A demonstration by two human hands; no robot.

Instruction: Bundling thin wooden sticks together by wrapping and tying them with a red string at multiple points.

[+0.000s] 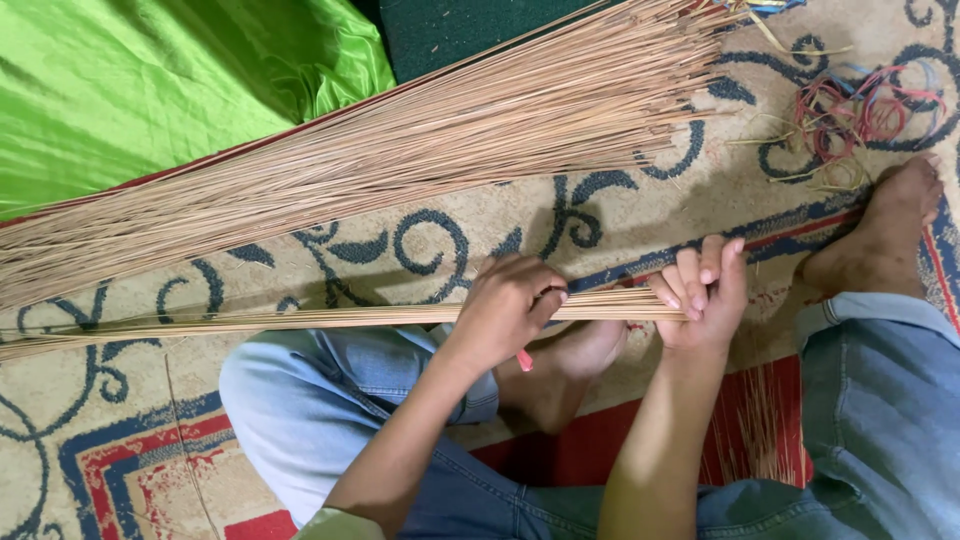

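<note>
While the person sits cross-legged on the patterned carpet (pixel 420 245), both hands close on one thin bundle of sticks (pixel 300 318) that lies across the lap at mid-frame. Its long axis runs nearly level, from the left edge of the frame to just right of centre. The left hand (pixel 505 305) wraps around the bundle from above, fingers curled shut over it, with something small and pink-red poking out below the palm; what it is cannot be told. The right hand (pixel 705 295) meets the bundle's right end, fingers bent and pressed together against the stick tips, so that end sits squarely at this hand, while most of the length stretches away left of the left hand.

One much larger pile of loose sticks (pixel 400 150) lies apart above, slanting from the lower left up toward the top right of the frame, fanned wider at its left end. One heap of coloured rubber bands (pixel 860 110) sits at the upper right, beyond a bare foot (pixel 880 230). One sheet of green cloth (pixel 170 80) fills the upper left. Two hands, two stick groups, one band heap.
</note>
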